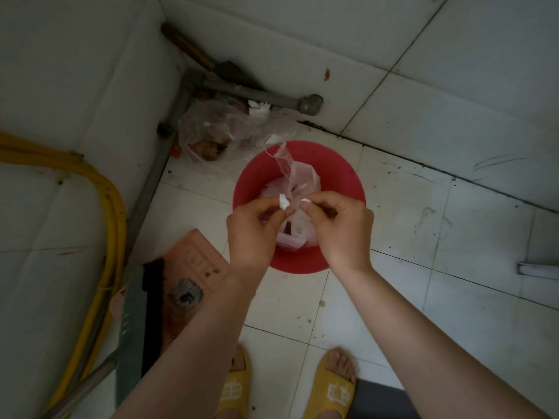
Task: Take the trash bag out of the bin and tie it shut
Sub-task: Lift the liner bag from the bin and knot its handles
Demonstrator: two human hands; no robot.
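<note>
We stand on a white tiled floor [393, 225]. On it sit the red bin [341, 173], a clear plastic bag of scraps [217, 131] just behind it near the corner, and a reddish brick [196, 261] beside our yellow slippers [335, 391].

both hands [298, 220] pinching clear trash bag [298, 189] ends above red bin [341, 173]

Trash bag [298, 189] thin translucent plastic film, crinkled, bin [338, 176] smooth matt red plastic, floor tiles [393, 297] glazed white ceramic, speckled, hose [112, 225] yellow rubbery, pipe [257, 93] dull grey metal
</note>
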